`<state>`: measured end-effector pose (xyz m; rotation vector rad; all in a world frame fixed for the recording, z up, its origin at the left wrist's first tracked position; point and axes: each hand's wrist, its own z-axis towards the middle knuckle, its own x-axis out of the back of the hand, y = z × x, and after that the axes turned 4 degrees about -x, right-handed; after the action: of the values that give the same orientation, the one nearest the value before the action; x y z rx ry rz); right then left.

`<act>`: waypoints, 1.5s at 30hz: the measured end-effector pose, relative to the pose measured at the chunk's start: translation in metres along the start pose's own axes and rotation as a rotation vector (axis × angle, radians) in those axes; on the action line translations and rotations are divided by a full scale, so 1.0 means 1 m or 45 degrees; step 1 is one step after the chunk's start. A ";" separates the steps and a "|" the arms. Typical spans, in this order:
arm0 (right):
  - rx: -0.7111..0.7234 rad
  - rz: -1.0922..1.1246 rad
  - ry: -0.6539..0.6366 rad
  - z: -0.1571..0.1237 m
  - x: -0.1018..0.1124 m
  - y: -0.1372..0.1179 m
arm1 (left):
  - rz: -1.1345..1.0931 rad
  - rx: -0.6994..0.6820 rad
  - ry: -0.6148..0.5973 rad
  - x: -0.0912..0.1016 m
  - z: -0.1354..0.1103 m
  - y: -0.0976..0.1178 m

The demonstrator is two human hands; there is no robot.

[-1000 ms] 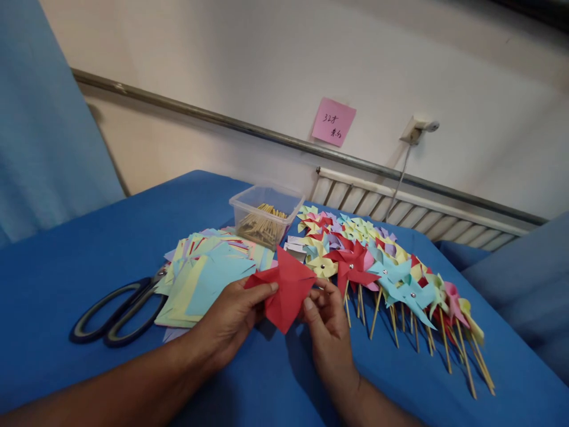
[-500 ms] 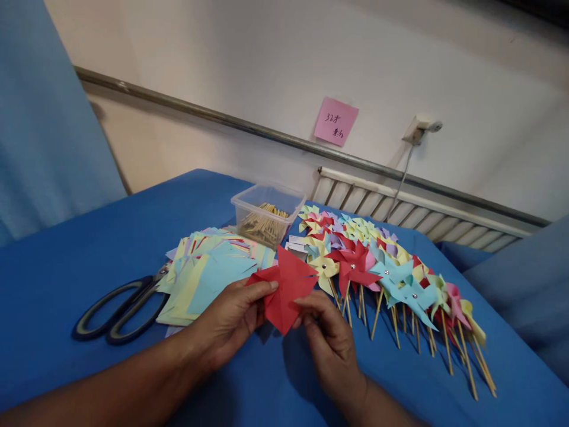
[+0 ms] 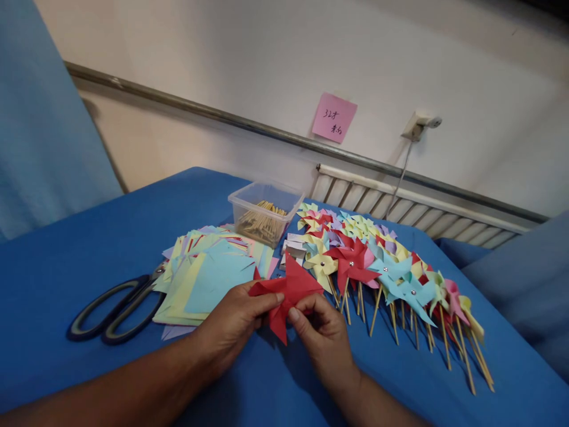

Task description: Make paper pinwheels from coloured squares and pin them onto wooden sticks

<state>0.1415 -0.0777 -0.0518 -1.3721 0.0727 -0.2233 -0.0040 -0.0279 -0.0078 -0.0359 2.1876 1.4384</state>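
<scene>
A red paper pinwheel point(image 3: 291, 286) is held up between both hands, its corners folded in toward the middle and no stick visible on it. My left hand point(image 3: 242, 311) grips its left side, with the thumb pressed on the front near the centre. From the lower right, my right hand point(image 3: 322, 332) pinches a folded corner against the centre between thumb and finger. Left of the hands lies a stack of coloured paper squares point(image 3: 217, 281). Scissors point(image 3: 115, 308) with dark handles rest beside the stack, their blades partly hidden under the paper.
Finished pinwheels on sticks point(image 3: 391, 273) fill the right side of the blue-covered table point(image 3: 178, 196). A clear plastic box point(image 3: 267, 213) of short sticks stands at the back, with a small white box point(image 3: 293, 249) in front. A wall, pipe and radiator point(image 3: 413, 204) lie behind.
My right hand has brought a loose corner of the red paper inward to the centre, so the paper now looks like a pinwheel. My left hand keeps its hold.
</scene>
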 end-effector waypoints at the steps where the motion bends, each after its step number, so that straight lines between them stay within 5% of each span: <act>1: -0.024 0.004 0.009 0.001 -0.001 0.001 | 0.022 0.010 0.024 0.000 0.000 -0.001; 15: -0.182 0.092 0.096 0.007 -0.006 0.002 | 0.170 0.027 0.044 0.000 0.005 -0.007; 33: -0.089 -0.020 0.138 0.005 -0.007 -0.004 | 0.201 0.057 0.060 -0.002 0.003 -0.004; 41: -0.163 0.090 0.099 0.002 -0.009 -0.001 | 0.279 -0.046 0.075 0.000 0.004 -0.007; 45: -0.163 0.287 0.215 0.005 0.000 -0.004 | 0.397 -0.145 0.070 0.001 0.005 0.000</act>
<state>0.1423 -0.0738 -0.0464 -1.4573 0.3861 -0.1461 -0.0023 -0.0233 -0.0096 0.2383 2.2260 1.7493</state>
